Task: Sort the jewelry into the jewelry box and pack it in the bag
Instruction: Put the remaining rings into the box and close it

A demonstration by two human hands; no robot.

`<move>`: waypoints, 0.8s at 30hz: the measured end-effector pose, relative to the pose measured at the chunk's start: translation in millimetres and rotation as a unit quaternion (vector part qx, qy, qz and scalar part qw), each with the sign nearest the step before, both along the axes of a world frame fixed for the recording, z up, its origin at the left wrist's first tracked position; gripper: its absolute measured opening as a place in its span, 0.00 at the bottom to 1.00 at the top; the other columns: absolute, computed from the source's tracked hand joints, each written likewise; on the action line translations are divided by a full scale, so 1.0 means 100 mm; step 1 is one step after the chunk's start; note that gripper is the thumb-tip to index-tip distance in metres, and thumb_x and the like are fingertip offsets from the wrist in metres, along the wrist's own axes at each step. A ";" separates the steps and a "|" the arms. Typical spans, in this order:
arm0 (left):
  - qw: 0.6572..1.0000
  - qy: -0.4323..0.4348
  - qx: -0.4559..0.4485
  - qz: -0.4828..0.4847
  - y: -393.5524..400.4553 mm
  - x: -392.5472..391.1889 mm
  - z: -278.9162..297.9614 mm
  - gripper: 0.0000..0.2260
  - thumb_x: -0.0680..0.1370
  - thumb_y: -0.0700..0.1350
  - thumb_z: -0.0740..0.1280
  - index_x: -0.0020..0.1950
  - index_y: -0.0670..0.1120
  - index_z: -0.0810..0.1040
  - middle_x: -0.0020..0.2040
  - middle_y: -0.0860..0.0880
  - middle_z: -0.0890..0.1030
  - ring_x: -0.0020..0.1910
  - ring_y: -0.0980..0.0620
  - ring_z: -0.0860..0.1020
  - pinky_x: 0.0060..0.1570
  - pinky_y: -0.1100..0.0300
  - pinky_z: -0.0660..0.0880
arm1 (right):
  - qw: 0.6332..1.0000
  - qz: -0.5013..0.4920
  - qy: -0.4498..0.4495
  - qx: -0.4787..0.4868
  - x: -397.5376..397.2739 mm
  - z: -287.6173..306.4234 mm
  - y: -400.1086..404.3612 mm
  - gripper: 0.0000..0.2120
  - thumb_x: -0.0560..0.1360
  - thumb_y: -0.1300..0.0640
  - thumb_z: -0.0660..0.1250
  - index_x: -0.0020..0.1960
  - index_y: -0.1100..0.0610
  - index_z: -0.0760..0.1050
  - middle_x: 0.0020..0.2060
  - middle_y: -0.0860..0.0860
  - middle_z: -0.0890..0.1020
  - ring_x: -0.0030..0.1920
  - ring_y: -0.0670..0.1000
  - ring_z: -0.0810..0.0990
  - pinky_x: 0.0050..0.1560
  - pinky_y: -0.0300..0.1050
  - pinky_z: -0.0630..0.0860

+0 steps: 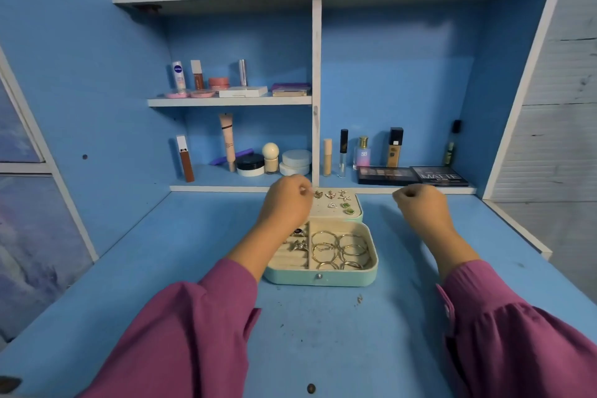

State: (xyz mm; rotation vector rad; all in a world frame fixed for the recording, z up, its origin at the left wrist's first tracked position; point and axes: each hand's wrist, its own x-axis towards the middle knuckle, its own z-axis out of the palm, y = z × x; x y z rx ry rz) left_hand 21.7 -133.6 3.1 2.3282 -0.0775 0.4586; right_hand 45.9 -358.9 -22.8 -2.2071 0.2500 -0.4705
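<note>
The left hand (286, 203) hovers over the open jewelry box (319, 276) on the blue counter (193, 268), its grip pinched on something small and pale, likely an earring, at the upright lid (326, 208). Earrings (336, 200) already sit pinned in that lid; rings (298, 241) fill the left slots and bangles (339, 250) the right compartment. Farther right, the right hand (420, 207) is clenched on nothing visible. Sorting looks nearly finished; closing the box and bagging remain, and no bag is clearly identifiable.
</note>
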 end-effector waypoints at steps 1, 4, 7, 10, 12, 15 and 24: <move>1.000 0.007 0.007 -0.028 -0.14 0.02 0.04 0.08 0.79 0.42 0.61 0.50 0.45 0.81 0.50 0.48 0.81 0.48 0.48 0.79 0.49 0.55 0.77 | 1.000 -0.018 -0.012 -0.006 -0.01 0.00 -0.08 0.10 0.75 0.60 0.60 0.44 0.61 0.80 0.42 0.60 0.82 0.38 0.55 0.74 0.35 0.43 0.67; 0.995 0.027 0.036 -0.093 -0.60 0.16 0.11 0.09 0.78 0.39 0.61 0.49 0.43 0.82 0.51 0.46 0.83 0.50 0.47 0.79 0.53 0.53 0.77 | 0.998 -0.059 -0.018 -0.018 0.00 -0.06 -0.34 0.12 0.75 0.65 0.60 0.54 0.61 0.80 0.52 0.59 0.82 0.50 0.59 0.77 0.43 0.42 0.67; 0.988 0.055 0.057 -0.135 -1.00 0.34 0.12 0.10 0.78 0.38 0.62 0.50 0.44 0.83 0.53 0.46 0.82 0.51 0.46 0.79 0.53 0.52 0.78 | 0.998 -0.053 -0.004 -0.014 0.03 -0.13 -0.51 0.14 0.75 0.66 0.64 0.61 0.63 0.77 0.58 0.59 0.80 0.59 0.58 0.76 0.54 0.43 0.69; 0.979 0.088 0.060 -0.173 -1.30 0.49 0.09 0.10 0.78 0.37 0.62 0.54 0.43 0.82 0.58 0.46 0.81 0.56 0.46 0.78 0.57 0.53 0.76 | 1.000 -0.027 0.000 -0.005 0.08 -0.17 -0.60 0.16 0.75 0.63 0.66 0.62 0.62 0.76 0.60 0.58 0.79 0.61 0.57 0.75 0.58 0.44 0.69; 0.973 0.100 0.094 -0.185 -1.45 0.58 0.05 0.11 0.78 0.35 0.62 0.54 0.43 0.82 0.57 0.44 0.80 0.55 0.45 0.77 0.59 0.52 0.75 | 1.000 -0.006 0.012 -0.013 0.14 -0.20 -0.63 0.15 0.74 0.59 0.67 0.61 0.59 0.78 0.59 0.57 0.80 0.58 0.55 0.76 0.54 0.43 0.70; 0.960 0.113 0.174 -0.188 -1.61 0.73 0.01 0.15 0.77 0.31 0.58 0.53 0.47 0.79 0.53 0.41 0.77 0.54 0.44 0.75 0.62 0.52 0.73 | 0.999 0.018 0.018 -0.022 0.19 -0.21 -0.65 0.15 0.73 0.60 0.70 0.60 0.59 0.78 0.57 0.55 0.81 0.57 0.54 0.77 0.51 0.39 0.67; 0.914 0.126 0.338 -0.186 -1.83 0.95 -0.13 0.21 0.79 0.35 0.56 0.70 0.50 0.71 0.68 0.41 0.68 0.71 0.41 0.62 0.65 0.48 0.69 | 0.999 0.032 -0.004 -0.031 0.30 -0.24 -0.70 0.12 0.71 0.60 0.73 0.54 0.59 0.81 0.49 0.56 0.83 0.46 0.49 0.76 0.46 0.38 0.67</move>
